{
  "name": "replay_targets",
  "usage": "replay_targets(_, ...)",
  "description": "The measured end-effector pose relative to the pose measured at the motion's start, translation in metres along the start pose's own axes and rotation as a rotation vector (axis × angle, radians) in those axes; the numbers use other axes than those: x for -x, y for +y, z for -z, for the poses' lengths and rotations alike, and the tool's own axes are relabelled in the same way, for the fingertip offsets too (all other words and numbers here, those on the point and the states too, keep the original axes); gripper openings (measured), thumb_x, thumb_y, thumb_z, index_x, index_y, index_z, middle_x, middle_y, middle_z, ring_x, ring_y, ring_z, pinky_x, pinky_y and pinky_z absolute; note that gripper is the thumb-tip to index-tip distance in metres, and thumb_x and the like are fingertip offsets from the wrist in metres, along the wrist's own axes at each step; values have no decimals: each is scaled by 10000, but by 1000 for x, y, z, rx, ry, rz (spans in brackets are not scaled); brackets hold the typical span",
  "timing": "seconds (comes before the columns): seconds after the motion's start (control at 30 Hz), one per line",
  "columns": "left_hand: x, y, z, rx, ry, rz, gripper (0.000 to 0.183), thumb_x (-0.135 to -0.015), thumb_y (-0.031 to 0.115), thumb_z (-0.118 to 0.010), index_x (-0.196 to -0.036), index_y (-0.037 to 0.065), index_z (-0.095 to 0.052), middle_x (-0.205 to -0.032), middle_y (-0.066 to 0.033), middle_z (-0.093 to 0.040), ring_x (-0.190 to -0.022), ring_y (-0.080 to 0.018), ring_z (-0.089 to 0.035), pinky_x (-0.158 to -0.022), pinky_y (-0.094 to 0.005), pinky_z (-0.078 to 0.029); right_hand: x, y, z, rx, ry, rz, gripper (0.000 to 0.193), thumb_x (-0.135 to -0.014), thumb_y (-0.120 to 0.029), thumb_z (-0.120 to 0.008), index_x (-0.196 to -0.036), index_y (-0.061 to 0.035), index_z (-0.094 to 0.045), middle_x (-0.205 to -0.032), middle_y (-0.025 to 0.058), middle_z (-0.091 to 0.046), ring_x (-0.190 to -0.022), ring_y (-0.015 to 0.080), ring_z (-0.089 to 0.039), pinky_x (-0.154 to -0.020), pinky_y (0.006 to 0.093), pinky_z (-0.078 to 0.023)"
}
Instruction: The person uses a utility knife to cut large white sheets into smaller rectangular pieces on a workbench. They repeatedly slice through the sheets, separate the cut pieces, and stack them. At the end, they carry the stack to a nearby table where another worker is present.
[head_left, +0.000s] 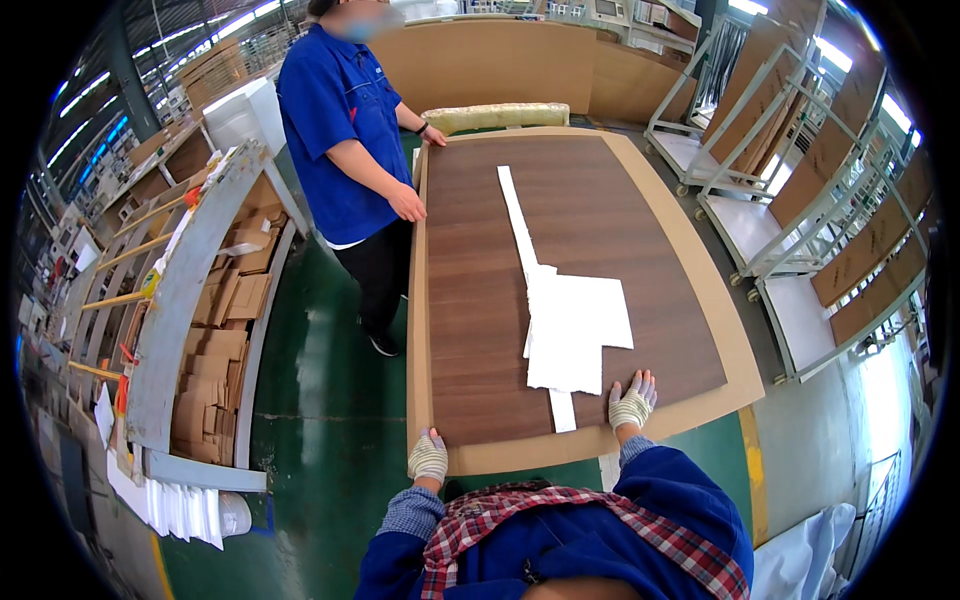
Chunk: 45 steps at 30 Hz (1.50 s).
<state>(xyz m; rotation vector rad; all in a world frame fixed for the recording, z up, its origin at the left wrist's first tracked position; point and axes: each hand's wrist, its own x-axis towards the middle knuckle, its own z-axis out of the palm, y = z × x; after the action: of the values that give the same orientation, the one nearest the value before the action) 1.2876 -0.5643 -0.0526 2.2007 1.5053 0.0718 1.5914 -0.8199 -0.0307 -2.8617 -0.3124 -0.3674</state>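
A dark brown wood-grain panel (470, 300) lies flat on a larger sheet of brown cardboard (735, 360), which shows along its edges. My left hand (428, 457), in a pale knitted glove with bare fingertips, rests at the near left corner of the cardboard, fingers pointing forward. Flat on the panel near its front edge is my right hand (632, 402), gloved alike, with its fingers apart. Left of that hand lie overlapping white sheets (575, 330). A long white strip (513, 215) runs out from beneath them toward the far end.
A co-worker in blue (345, 130) stands at the left side, both hands at the panel's edge. Farther left, a grey rack (165, 350) holds folded cardboard pieces (212, 385). Wheeled metal carts (735, 215) with cardboard line the right. Behind the panel stands a large cardboard sheet (500, 65).
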Motion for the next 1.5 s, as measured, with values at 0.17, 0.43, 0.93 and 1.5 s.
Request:
replay_targets(0.17,1,-2,2,22,10,-34,447,-881,393,-240,-1061,77,-500,-879,-209,-594,-809,-378,-565,-711,-467,-438,1,1,-1,-7,28,13,618,-758,-386,-501,-1239,-26,-356,-1324,152,-304,-1246,304,-237,-1009,455,-188)
replay_targets(0.43,-3,-18,1,207,-2,-77,411,-852,396,-344,-976,46,-522,-861,-213,-584,-825,-398,-544,-722,-457,-427,2,-4,1,-4,17,6,606,-775,-405,-470,-1243,-39,-356,-1332,148,-294,-1252,296,-231,-1019,439,-169)
replay_targets(0.93,50,-76,-6,1005,-381,805,489,-812,506,-438,-853,19,-467,-569,-77,-551,-349,-189,-464,-299,-297,-369,14,48,-39,-701,228,-709,698,-709,-267,-659,-1242,-3,-295,-1213,190,-364,-1092,297,-417,-896,389,-381)
replay_targets(1.5,16,-84,-42,2002,-229,867,265,-869,359,-417,-929,126,-527,-758,-11,-575,-481,-129,-469,-340,-212,-361,-5,69,-46,-1454,-381,-1163,156,-829,-187,-544,-947,-86,-548,-837,42,-581,-664,203,-546,-520,341,-427)
